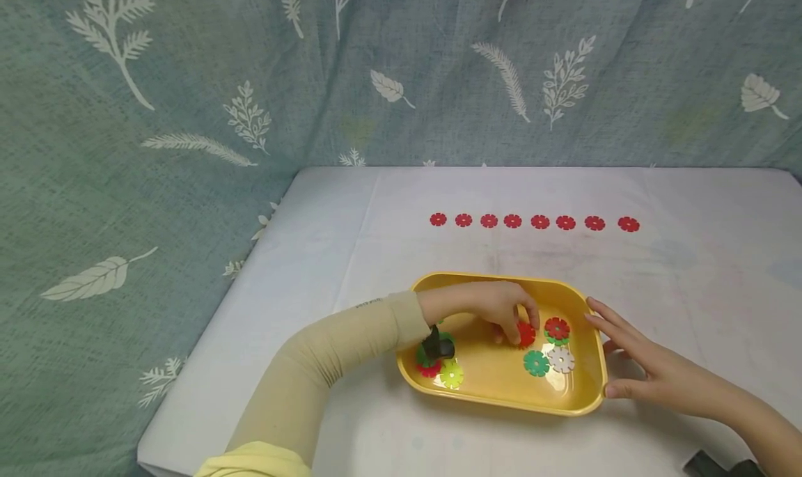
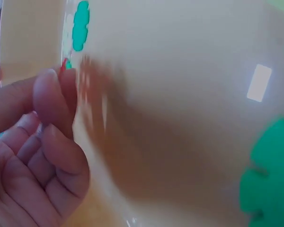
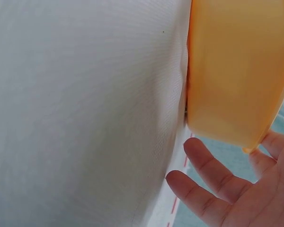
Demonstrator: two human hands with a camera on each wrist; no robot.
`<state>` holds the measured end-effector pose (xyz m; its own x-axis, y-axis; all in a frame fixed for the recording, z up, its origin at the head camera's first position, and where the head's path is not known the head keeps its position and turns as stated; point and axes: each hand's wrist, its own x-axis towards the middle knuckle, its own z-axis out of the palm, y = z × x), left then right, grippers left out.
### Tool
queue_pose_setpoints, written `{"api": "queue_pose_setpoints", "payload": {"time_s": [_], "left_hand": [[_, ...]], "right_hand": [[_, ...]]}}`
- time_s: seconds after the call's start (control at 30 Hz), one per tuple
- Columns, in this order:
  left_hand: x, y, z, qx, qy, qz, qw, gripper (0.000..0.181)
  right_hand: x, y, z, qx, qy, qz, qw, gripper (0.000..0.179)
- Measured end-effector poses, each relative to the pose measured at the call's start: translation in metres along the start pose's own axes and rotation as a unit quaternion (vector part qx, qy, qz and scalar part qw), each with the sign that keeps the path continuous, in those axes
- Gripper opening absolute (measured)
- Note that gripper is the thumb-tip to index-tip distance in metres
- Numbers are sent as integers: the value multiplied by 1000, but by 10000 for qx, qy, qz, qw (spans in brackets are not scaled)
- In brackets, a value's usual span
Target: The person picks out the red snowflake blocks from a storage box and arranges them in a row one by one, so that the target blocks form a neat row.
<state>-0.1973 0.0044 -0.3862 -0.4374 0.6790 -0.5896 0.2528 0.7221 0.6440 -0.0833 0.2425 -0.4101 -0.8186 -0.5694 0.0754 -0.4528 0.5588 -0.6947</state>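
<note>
A yellow tray [image 1: 482, 386] holds several notched, flower-shaped plastic discs. My left hand [image 1: 504, 308] reaches down into it, fingertips pinching a red flower disc [image 1: 526, 334] near the middle. In the left wrist view the thumb and fingers are curled together, and they hide most of that disc. Just right of it lie a red disc [image 1: 557, 328] over a green one, a green disc [image 1: 536, 363] and a white disc [image 1: 560, 359]. My right hand [image 1: 645, 358] rests at the tray's right end, its fingers spread and touching the rim.
Beyond the tray, a row of red discs [image 1: 512, 221] runs across the white tablecloth [image 1: 351, 247]. Other discs, including a yellow-green disc [image 1: 451, 374], lie at the tray's left end, partly behind the black wrist camera [image 1: 438, 346]. A patterned curtain [image 1: 401, 80] hangs behind.
</note>
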Motion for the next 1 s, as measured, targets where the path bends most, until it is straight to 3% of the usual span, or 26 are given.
{"api": "queue_pose_setpoints", "payload": {"time_s": [0.3, 0.57, 0.73, 1.0], "left_hand": [[-9, 1, -13, -526, -2, 1, 9986, 26], [-31, 8, -36, -755, 476, 64, 9960, 25], [-43, 9, -50, -796, 745, 103, 9940, 26], [-66, -4, -80, -660, 1339, 169, 9887, 32]], "right_hand": [[-1, 0, -1, -9, -49, 96, 9999, 85], [-1, -2, -1, 47, -86, 269, 9996, 85], [-1, -2, -1, -24, -18, 149, 9999, 86], [0, -1, -1, -80, 44, -26, 10000, 87]]}}
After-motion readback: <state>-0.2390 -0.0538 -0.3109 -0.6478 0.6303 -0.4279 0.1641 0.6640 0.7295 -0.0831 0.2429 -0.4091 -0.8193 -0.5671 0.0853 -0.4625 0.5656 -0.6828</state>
